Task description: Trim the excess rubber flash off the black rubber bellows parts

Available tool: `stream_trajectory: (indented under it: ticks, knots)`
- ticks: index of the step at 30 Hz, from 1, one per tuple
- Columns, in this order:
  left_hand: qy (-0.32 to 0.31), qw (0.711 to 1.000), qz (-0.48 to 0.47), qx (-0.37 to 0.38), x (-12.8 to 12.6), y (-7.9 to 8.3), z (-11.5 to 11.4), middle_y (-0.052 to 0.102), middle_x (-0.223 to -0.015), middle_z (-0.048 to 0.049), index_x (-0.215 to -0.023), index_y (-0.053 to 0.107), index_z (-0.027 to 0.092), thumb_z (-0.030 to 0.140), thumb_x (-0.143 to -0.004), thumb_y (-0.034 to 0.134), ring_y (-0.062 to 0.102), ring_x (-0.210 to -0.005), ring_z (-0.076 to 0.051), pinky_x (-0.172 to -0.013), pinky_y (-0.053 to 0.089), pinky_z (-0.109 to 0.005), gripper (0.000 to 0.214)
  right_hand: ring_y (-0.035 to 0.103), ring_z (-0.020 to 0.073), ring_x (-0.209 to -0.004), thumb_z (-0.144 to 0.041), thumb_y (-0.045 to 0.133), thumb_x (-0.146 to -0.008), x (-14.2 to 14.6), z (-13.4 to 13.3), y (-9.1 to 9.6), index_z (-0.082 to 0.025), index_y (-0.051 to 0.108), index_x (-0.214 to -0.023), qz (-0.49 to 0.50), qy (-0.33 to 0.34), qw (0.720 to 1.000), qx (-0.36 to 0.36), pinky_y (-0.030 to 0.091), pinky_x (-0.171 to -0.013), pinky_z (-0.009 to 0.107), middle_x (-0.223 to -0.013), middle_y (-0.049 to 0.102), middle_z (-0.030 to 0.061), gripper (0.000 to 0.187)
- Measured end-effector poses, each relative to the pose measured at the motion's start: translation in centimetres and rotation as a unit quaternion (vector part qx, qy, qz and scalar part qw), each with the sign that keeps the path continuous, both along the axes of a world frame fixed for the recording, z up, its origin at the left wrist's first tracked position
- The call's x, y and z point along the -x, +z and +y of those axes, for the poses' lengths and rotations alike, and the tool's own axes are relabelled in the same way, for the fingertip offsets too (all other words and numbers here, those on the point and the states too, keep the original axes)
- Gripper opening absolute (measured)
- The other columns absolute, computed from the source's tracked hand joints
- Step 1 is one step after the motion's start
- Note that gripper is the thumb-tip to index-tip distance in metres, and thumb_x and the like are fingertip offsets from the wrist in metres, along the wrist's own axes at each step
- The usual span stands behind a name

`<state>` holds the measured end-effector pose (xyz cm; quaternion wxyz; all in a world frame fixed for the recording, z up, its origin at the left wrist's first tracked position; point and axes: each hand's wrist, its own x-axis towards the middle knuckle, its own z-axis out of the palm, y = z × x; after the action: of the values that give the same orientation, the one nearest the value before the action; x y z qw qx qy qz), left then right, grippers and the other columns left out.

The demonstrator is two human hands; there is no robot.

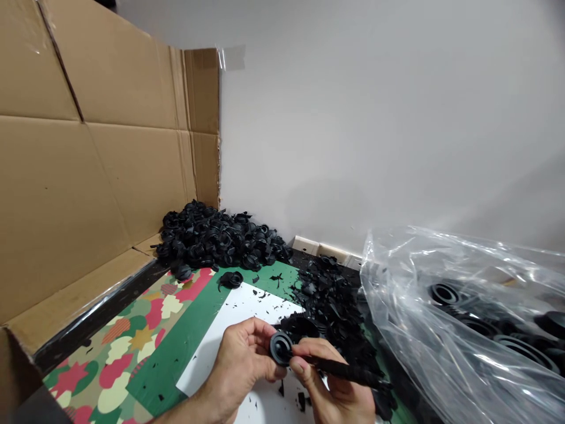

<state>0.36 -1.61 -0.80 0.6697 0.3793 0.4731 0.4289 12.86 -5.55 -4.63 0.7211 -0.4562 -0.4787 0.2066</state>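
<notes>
My left hand [242, 359] pinches a small round black rubber part [277, 352] between thumb and fingers, its ringed opening turned up and toward me. In my right hand [331, 380] is a thin tool with a dark, wrapped-looking handle [351, 372]. Its front end meets the right side of the opening; the tip is hidden there, so I cannot tell what kind of tool it is. Both hands are above a white sheet [212, 341] strewn with black scraps. One similar black part [231, 280] lies at the sheet's far edge.
A heap of black rubber parts [220, 235] lies at the back left, beside a cardboard wall [128, 159]. Black trimmings [333, 300] are piled right of the sheet. A clear plastic bag [406, 318] with larger round parts stands at right. Green and patterned board [128, 344] lies beneath.
</notes>
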Motion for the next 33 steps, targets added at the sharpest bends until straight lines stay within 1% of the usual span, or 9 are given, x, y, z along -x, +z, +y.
stream_trajectory:
  ticks: [5,8,11,14,16,18,21,28,33]
  knots:
    - [0.008,1.000,-0.012,0.003,-0.2,0.0,0.0,0.064,-0.051,0.0031,-0.062,0.066,0.013,-0.004,-0.037,0.072,0.052,-0.047,-0.009,-0.044,0.041,-0.017,0.031,0.063,0.0162,-0.065,-0.033,0.070,-0.080,0.2,-0.4,0.5,-0.025,0.071,-0.076,-0.054,0.015,0.998,-0.005,0.047,-0.060,0.024,-0.071,0.067,0.0004,0.009]
    - [0.012,1.000,-0.010,0.007,-0.3,0.0,-0.1,0.063,-0.050,0.0038,-0.061,0.065,0.013,-0.005,-0.036,0.071,0.051,-0.046,-0.008,-0.043,0.041,-0.017,0.031,0.062,0.0164,-0.063,-0.036,0.069,-0.081,0.6,-0.5,0.4,-0.025,0.070,-0.072,-0.056,0.008,0.998,-0.001,0.046,-0.062,0.025,-0.069,0.066,0.0004,0.015]
    - [-0.002,1.000,-0.004,0.006,-0.3,0.0,-0.2,0.064,-0.051,0.0043,-0.063,0.065,0.013,-0.007,-0.036,0.070,0.052,-0.048,-0.009,-0.045,0.042,-0.017,0.033,0.059,0.0175,-0.062,-0.049,0.071,-0.074,0.7,-0.4,0.0,-0.022,0.069,-0.064,0.018,-0.028,0.996,0.080,0.045,-0.060,0.027,-0.066,0.065,0.0016,0.029]
    - [-0.015,1.000,0.000,0.000,-0.2,0.2,-0.3,0.067,-0.055,0.0034,-0.066,0.067,0.013,-0.006,-0.038,0.070,0.055,-0.051,-0.009,-0.048,0.043,-0.017,0.034,0.052,0.0146,-0.050,-0.058,0.074,-0.065,-0.1,-0.2,-0.6,-0.018,0.068,-0.066,0.128,-0.034,0.974,0.186,0.040,-0.049,0.026,-0.055,0.061,0.0000,0.040]
    - [-0.010,1.000,0.002,0.003,-0.2,0.3,-0.2,0.067,-0.055,0.0032,-0.065,0.067,0.013,-0.006,-0.039,0.068,0.055,-0.051,-0.009,-0.047,0.042,-0.016,0.033,0.049,0.0135,-0.045,-0.057,0.076,-0.063,-1.2,-0.1,-0.9,-0.017,0.068,-0.068,0.167,-0.022,0.964,0.205,0.037,-0.045,0.025,-0.048,0.057,-0.0017,0.041]
    - [-0.004,1.000,0.002,0.006,-0.2,0.4,-0.2,0.067,-0.054,0.0031,-0.065,0.067,0.013,-0.007,-0.038,0.067,0.054,-0.051,-0.009,-0.046,0.041,-0.016,0.033,0.051,0.0142,-0.044,-0.053,0.078,-0.062,-2.2,-0.1,-1.0,-0.016,0.067,-0.069,0.170,-0.017,0.964,0.205,0.037,-0.042,0.025,-0.049,0.059,-0.0008,0.039]
    - [0.000,1.000,0.003,0.004,-0.1,0.3,-0.1,0.067,-0.054,0.0023,-0.064,0.067,0.013,-0.005,-0.039,0.068,0.055,-0.052,-0.010,-0.046,0.041,-0.016,0.031,0.055,0.0145,-0.047,-0.049,0.080,-0.061,-2.8,-0.2,-0.5,-0.016,0.068,-0.065,0.150,-0.012,0.967,0.204,0.040,-0.044,0.025,-0.061,0.066,0.0027,0.036]
    - [0.001,1.000,0.001,0.004,0.0,0.3,-0.2,0.067,-0.054,0.0018,-0.063,0.067,0.013,-0.004,-0.039,0.069,0.056,-0.052,-0.010,-0.047,0.042,-0.017,0.029,0.054,0.0136,-0.052,-0.045,0.077,-0.066,-1.0,-0.5,0.6,-0.018,0.068,-0.065,0.110,-0.057,0.982,0.142,0.043,-0.049,0.026,-0.070,0.067,0.0019,0.028]
    - [-0.006,1.000,0.000,0.001,0.0,0.5,-0.2,0.066,-0.053,0.0025,-0.063,0.068,0.013,-0.004,-0.039,0.068,0.055,-0.051,-0.010,-0.047,0.043,-0.018,0.030,0.060,0.0205,-0.072,-0.042,0.078,-0.068,-0.5,-0.3,0.2,-0.022,0.072,-0.068,0.074,-0.019,0.994,0.074,0.049,-0.067,0.030,-0.073,0.068,0.0043,0.021]
